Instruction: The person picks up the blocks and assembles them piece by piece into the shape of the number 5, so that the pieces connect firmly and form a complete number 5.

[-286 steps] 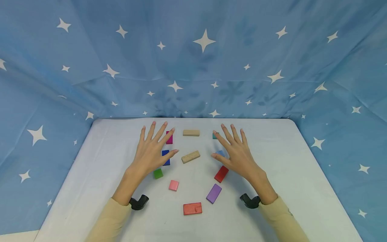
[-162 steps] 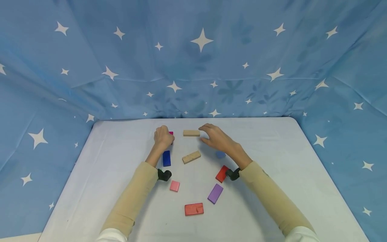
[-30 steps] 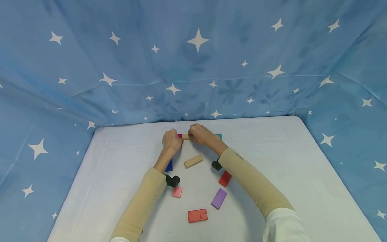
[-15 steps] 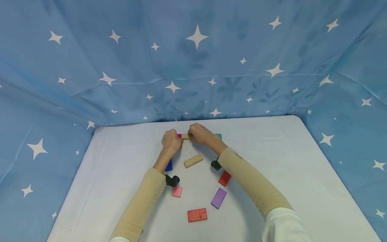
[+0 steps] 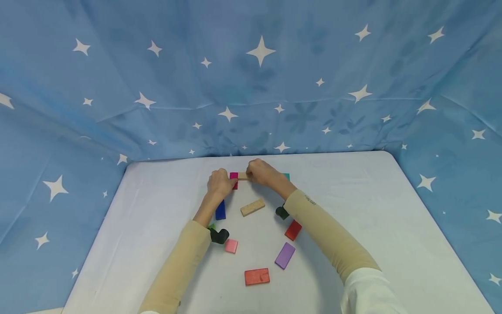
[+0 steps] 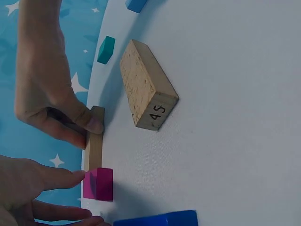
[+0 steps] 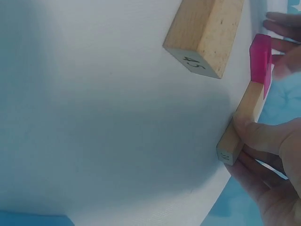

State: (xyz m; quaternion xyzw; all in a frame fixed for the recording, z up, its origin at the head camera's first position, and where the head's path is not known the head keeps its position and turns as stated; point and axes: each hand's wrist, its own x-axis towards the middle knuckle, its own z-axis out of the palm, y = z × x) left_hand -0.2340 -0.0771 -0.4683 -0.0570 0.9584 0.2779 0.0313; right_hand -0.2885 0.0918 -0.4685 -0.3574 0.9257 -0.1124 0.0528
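Observation:
At the back of the table a plain wooden block (image 5: 242,176) lies end to end with an upright-looking magenta block (image 5: 233,176). My right hand (image 5: 262,172) pinches the wooden block between thumb and fingers, seen closely in the right wrist view, where its end carries a small printed mark. My left hand (image 5: 220,183) is at the magenta block's left, thumb tip right at its edge and fingers spread apart in the left wrist view. A second wooden block (image 6: 146,87), marked 45, lies nearer me. A blue block (image 5: 221,210) lies below my left hand.
Right of my right hand lies a teal block (image 5: 286,176). Nearer are a partly hidden green block (image 5: 212,226), a pink block (image 5: 231,246), a red block (image 5: 293,230), a purple block (image 5: 285,255) and an orange-red block (image 5: 257,276). A blue star-patterned curtain (image 5: 251,96) surrounds the table.
Since half a second ago my left hand has loosened and drawn slightly left, uncovering more of the magenta block. Earlier both hands were spread flat; the magenta block has since moved against the wooden block.

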